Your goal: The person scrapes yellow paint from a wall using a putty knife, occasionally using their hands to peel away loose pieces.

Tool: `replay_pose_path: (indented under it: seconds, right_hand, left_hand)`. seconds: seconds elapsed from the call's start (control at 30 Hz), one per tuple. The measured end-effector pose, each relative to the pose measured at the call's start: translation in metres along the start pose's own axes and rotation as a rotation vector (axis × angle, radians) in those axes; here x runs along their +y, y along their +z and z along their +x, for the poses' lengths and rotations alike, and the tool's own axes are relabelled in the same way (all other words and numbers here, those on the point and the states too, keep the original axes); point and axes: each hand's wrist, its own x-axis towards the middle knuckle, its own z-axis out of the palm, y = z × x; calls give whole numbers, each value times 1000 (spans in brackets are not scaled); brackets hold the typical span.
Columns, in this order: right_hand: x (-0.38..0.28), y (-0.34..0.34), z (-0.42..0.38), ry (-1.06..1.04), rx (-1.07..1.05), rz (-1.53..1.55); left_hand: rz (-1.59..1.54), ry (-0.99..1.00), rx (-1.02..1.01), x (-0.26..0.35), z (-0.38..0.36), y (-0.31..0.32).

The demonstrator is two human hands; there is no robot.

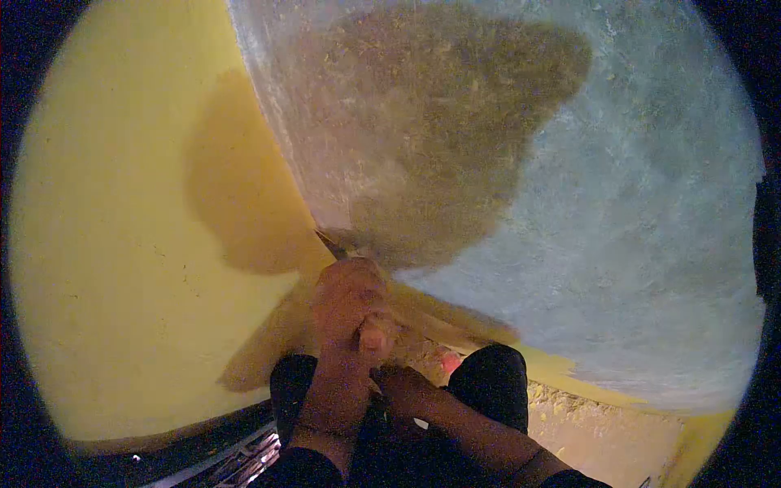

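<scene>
My left hand (351, 299) reaches to the corner where the yellow wall (122, 244) meets the grey-blue wall (634, 203). Its fingers are closed, with the thumb folded in, round something I cannot make out. A small dark pointed shape (329, 244) shows just above the knuckles; whether it is a tool or a gap in the corner is unclear. Lower and to the right, my right hand (403, 389) is close to my left wrist, in shadow. Its fingers are too dark and blurred to read.
My dark-clothed knees (490, 382) frame both hands. A small red object (450, 362) lies by the right knee. A yellow strip (561, 370) and a rough pinkish surface (602, 431) run below the grey-blue wall. Dark and metallic items (252, 459) are at the lower left.
</scene>
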Motion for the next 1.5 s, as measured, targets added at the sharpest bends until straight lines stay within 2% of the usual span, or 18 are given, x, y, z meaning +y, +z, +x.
replay_pose_path:
  seconds: [0.1, 0.2, 0.3, 0.4, 0.47, 0.5, 0.53, 0.57, 0.7, 0.77, 1.0, 1.03, 1.1, 1.17, 1.3, 1.37, 1.43, 1.5]
  right_hand:
    - [4, 7, 2, -4, -107, 53]
    - [-5, -1, -2, 4, -52, 107]
    - [6, 8, 1, 38, -127, 132]
    - [8, 10, 2, -80, 35, 176]
    - [0, -14, 9, 105, -373, -18]
    - [3, -12, 6, 105, -375, -18]
    - [5, -12, 3, 26, -255, -23]
    - [6, -13, 1, -54, -133, -29]
    - [5, -12, 4, 90, -202, 49]
    - [10, -5, 2, -39, -101, 108]
    - [-3, -15, 3, 57, -249, 73]
    - [-2, -8, 3, 81, -176, 110]
    - [0, -7, 4, 101, -101, 147]
    - [5, -12, 4, -22, -131, 60]
    - [3, -13, 7, 90, -242, 65]
    - [-13, -45, -3, -54, -164, 114]
    - [12, 2, 7, -27, -106, 90]
    - [8, 5, 12, 0, -47, 63]
  left_hand:
    - [-204, -43, 94, 34, 31, 1]
    - [-137, -121, 94, 26, 8, 9]
    - [-41, -235, 100, 11, -7, 20]
    - [55, -347, 111, -10, -16, 31]
    - [120, -427, 110, -11, -35, 33]
    - [153, -465, 114, -15, -44, 35]
    - [152, -466, 115, -21, -49, 32]
    - [91, -428, 117, -24, -46, 29]
    - [-150, -271, 126, -28, -35, 18]
    - [-269, -194, 128, -27, -28, 13]
    - [-683, 69, 127, -15, 2, 0]
    - [-683, 71, 126, -6, 6, 0]
    - [-620, -140, 386, 18, 15, 1]
    - [-670, -129, 362, 26, 27, -1]
    - [-641, -125, 410, 34, 30, 0]
    - [-699, -76, 421, 23, 33, -1]
    - [-754, -27, 429, 13, 37, -4]
    - [-791, -4, 405, 6, 33, -7]
